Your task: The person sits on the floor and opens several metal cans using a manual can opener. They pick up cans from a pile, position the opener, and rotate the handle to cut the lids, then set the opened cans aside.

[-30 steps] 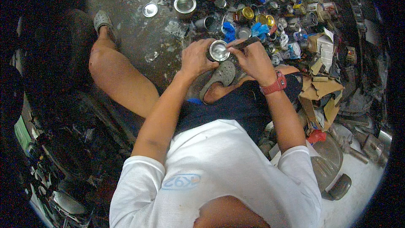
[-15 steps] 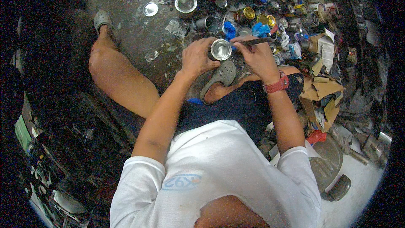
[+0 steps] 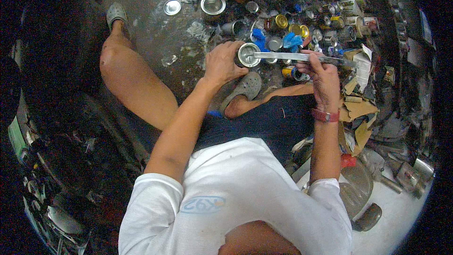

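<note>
My left hand [image 3: 223, 63] is wrapped around a small open metal can [image 3: 245, 61] with a silvery inside, its mouth turned up towards me. From the can's mouth a long, flat, silvery stick [image 3: 283, 56] reaches out to the right. My right hand [image 3: 320, 68], with a red watch on its wrist, grips this stick well to the right of the can, fingers curled around it. One end of the stick lies over or inside the can's opening; how deep it goes I cannot tell. The far end, beyond my hand, is blurred.
Many cans crowd the stained floor ahead and to the right, among them a large open can [image 3: 213, 5]. A loose round lid [image 3: 172, 6] lies farther left. Crumpled blue gloves or cloth [image 3: 292, 40] sit amid the cans. Torn cardboard [image 3: 361, 108] is right of my knee.
My right hand has moved right and slightly nearer, away from the can. The stick now stretches lengthwise from the can to that hand. My left hand still holds the can in nearly the same place.
</note>
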`<action>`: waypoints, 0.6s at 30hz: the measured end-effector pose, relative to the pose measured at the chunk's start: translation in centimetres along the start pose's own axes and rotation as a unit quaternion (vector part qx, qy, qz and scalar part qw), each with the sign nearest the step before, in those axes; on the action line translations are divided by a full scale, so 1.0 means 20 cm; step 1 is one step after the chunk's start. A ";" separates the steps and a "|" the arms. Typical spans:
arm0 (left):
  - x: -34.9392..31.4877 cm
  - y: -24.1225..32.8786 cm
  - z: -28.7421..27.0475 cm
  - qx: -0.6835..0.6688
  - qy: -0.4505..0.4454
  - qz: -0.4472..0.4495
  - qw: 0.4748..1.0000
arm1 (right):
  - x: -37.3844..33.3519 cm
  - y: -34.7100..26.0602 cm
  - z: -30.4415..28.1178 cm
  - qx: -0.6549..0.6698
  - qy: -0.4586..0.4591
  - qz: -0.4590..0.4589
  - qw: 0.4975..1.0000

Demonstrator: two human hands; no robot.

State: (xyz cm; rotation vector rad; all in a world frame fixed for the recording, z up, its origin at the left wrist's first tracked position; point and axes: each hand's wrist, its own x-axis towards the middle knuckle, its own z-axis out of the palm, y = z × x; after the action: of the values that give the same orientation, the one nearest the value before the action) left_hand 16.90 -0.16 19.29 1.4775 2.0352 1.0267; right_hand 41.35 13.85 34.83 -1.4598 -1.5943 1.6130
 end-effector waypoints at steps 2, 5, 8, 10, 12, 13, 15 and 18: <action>0.01 0.02 -0.01 0.001 0.009 0.006 1.000 | -0.05 -0.12 -0.06 -0.006 0.000 -0.021 1.000; 0.02 0.05 -0.03 0.013 0.010 -0.001 1.000 | -0.11 -0.27 -0.08 -0.019 0.018 -0.034 0.999; 0.04 0.07 -0.04 0.003 0.008 -0.003 1.000 | -0.15 -0.37 -0.12 -0.025 0.049 -0.027 0.998; 0.05 0.08 -0.04 -0.007 0.009 -0.001 1.000 | -0.19 -0.43 -0.13 -0.024 0.062 -0.033 0.997; 0.05 0.08 -0.05 -0.011 0.011 -0.001 1.000 | -0.21 -0.47 -0.14 -0.050 0.066 -0.044 0.996; 0.05 0.08 -0.05 -0.011 0.009 -0.004 1.000 | -0.22 -0.48 -0.15 -0.047 0.068 -0.048 0.995; 0.05 0.09 -0.05 -0.012 0.005 -0.012 1.000 | -0.24 -0.50 -0.16 -0.036 0.069 -0.055 0.995; 0.06 0.12 -0.09 -0.005 -0.054 -0.052 0.997 | -0.25 -0.49 -0.16 -0.016 0.065 -0.063 0.996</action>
State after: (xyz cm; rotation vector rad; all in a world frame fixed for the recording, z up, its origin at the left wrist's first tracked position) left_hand 16.69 0.74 22.33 1.3763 2.0051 0.8964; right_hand 42.47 13.28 46.17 -1.4203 -1.6107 1.3993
